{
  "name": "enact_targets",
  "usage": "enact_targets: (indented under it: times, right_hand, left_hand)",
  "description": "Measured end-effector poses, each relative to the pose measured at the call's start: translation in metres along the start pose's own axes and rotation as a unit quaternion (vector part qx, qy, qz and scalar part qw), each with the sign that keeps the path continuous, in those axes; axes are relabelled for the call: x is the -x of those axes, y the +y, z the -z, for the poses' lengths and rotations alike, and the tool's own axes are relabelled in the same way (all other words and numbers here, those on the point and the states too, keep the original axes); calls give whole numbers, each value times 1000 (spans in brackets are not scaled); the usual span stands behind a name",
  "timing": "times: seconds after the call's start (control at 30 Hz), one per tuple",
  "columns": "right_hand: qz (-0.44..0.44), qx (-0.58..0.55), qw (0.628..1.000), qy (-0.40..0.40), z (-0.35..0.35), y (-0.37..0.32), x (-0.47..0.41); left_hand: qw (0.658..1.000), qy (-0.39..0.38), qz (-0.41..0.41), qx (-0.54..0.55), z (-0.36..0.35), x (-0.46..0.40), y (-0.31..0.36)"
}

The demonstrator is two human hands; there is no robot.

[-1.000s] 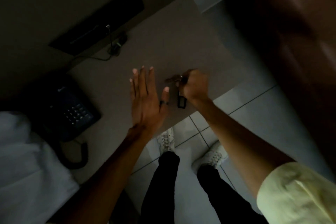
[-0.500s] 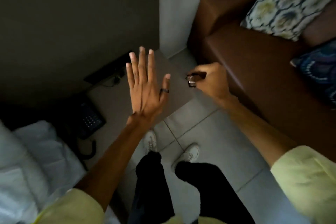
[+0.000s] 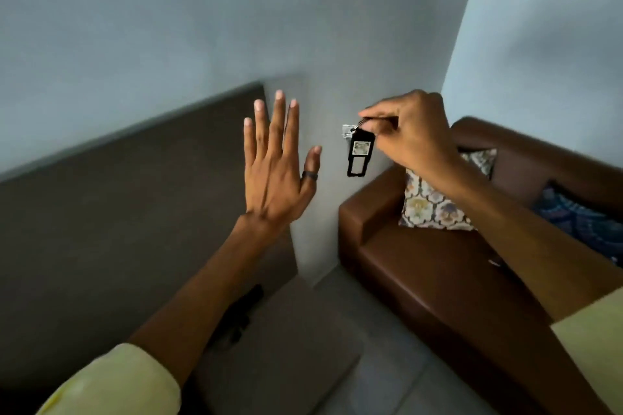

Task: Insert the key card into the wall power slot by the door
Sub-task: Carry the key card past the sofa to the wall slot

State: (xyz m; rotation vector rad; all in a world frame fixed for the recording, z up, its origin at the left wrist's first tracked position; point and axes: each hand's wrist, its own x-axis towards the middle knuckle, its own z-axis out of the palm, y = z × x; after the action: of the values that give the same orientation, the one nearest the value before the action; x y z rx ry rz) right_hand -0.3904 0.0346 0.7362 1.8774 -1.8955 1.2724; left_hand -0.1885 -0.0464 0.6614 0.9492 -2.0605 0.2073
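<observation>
A black key card tag (image 3: 360,153) with a small pale label hangs from a metal ring, and a metal key (image 3: 347,131) pokes out beside it. My right hand (image 3: 411,135) pinches the ring from above, so the tag dangles in front of the pale wall. My left hand (image 3: 278,165) is raised flat to the left of the tag, fingers spread, a dark ring on the thumb, holding nothing. No wall power slot or door shows in this view.
A brown leather sofa (image 3: 421,266) with a patterned cushion (image 3: 435,202) and a blue cushion (image 3: 580,219) fills the right. A dark headboard panel (image 3: 118,205) lines the left wall. Below lie a brown bedside tabletop (image 3: 286,354) and grey floor tiles (image 3: 397,381).
The view has swung up from the bedside table and phone to the wall corner. My right hand lifted the key tag off the table and now holds it dangling higher.
</observation>
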Motion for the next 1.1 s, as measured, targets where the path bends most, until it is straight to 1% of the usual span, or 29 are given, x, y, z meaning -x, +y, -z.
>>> enact_targets:
  times: [0.13,0.23,0.33,0.47,0.67,0.8,0.93,1.1]
  right_hand:
    - [-15,14,998,53,58,-18,-35]
    - [-22,28,996,84,101,-19,-48]
    - [-30,41,992,113,147,-14,-47]
    - [-50,78,985,143,216,-9,-22]
    - [-96,142,970,170,329,1,43]
    - [-118,214,954,173,413,5,102]
    - [-143,255,937,190,491,6,171]
    - [-177,284,917,219,588,7,258]
  left_hand:
    - [996,47,-65,36,23,-71,28]
    - [990,60,-111,65,27,-107,53]
    - [985,66,-124,96,24,-131,88]
    - [976,80,-152,138,26,-142,156]
    - [960,97,-192,181,34,-126,269]
    - [939,136,-233,213,47,-97,362]
    - [918,157,-259,257,63,-66,465]
    - [895,136,-287,312,75,-14,598]
